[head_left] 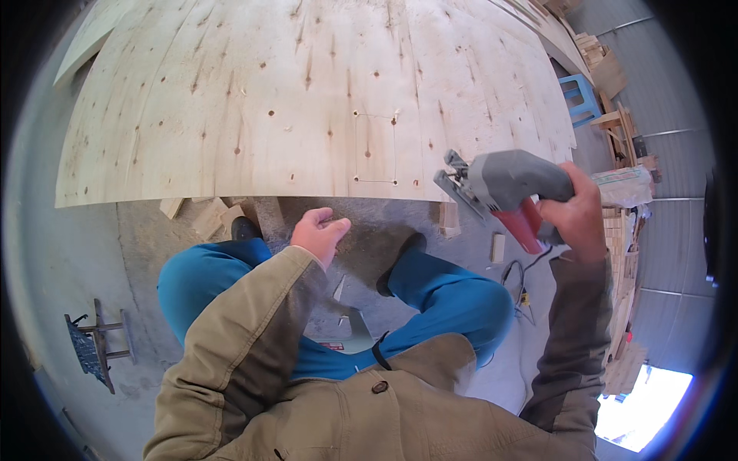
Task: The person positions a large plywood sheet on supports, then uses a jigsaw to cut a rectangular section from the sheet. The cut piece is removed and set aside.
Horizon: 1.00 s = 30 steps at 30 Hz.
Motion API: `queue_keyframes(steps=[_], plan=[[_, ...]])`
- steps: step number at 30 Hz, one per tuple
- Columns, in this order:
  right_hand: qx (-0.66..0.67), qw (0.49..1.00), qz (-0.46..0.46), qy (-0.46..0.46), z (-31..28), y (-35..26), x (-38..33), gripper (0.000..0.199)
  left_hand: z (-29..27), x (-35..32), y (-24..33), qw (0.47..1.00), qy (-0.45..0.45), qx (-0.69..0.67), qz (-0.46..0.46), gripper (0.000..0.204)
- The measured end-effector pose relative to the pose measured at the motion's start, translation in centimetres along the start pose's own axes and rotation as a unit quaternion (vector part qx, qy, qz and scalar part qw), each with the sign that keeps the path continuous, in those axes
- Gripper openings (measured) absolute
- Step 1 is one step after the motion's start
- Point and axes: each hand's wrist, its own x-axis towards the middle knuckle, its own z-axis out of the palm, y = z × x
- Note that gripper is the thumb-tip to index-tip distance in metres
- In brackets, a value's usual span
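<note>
My right hand (580, 211) is wrapped round the handle of a grey and red jigsaw (513, 183), held up at the right beside the near edge of a large plywood sheet (307, 92). The saw's metal base plate and front end point left, tilted; its blade cannot be made out. Nothing shows in my left hand (321, 234), which hovers just off the sheet's near edge with thumb and forefinger apart. Thin lines draw an upright rectangle (375, 148) on the plywood, left of the saw, with small holes at its corners.
Wood offcuts (207, 218) lie on the floor under the sheet's edge. A black cable (516, 270) runs down by my right knee. A blue stool (578, 98) and stacked timber (615, 238) stand along the right. To the left is a small dark chair (96, 346).
</note>
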Motion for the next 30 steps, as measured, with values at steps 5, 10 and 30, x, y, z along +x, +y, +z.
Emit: queue_keyframes(steps=[5, 10, 30], plan=[[0.018, 0.999, -0.039, -0.030, 1.6, -0.3, 4.1, 0.021, -0.2, -0.5, 1.4, 0.999, -0.019, -0.031, -0.002, 0.065], [0.008, 0.996, -0.081, -0.027, 3.8, -0.8, 7.8, 0.025, 0.4, -0.6, 2.0, 0.997, -0.025, -0.070, 0.033, 0.063], [0.016, 0.992, -0.110, -0.060, 6.9, 1.1, 14.7, 0.027, 0.4, -0.9, 1.4, 0.989, -0.128, -0.049, 0.048, 0.042]])
